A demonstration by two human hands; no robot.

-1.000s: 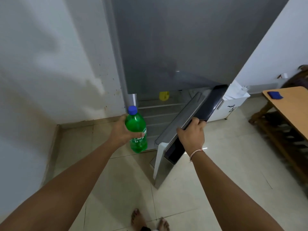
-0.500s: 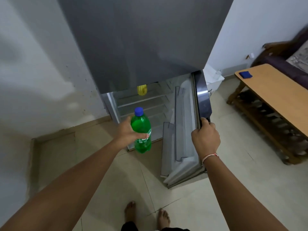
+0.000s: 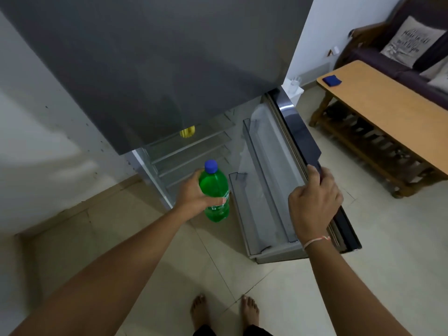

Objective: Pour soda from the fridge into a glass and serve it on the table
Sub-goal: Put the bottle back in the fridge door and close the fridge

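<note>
My left hand [image 3: 194,195] grips a green soda bottle [image 3: 214,187] with a blue cap, held upright in front of the open lower fridge compartment. My right hand [image 3: 315,202] holds the outer edge of the lower fridge door [image 3: 298,132], which stands wide open to the right. The grey fridge [image 3: 157,69] fills the upper middle; its upper door is closed. The wooden table [image 3: 388,110] stands at the right. No glass is in view.
Inside the fridge are bare glass shelves [image 3: 191,149] and a yellow item [image 3: 187,132]. A blue object [image 3: 332,80] lies on the table's far end. A dark sofa with cushions [image 3: 412,42] stands behind the table. My bare feet [image 3: 223,311] are on the tiled floor.
The lower fridge door has swung wider open to the right with my right hand on its edge. The bottle stays in my left hand, roughly in place.
</note>
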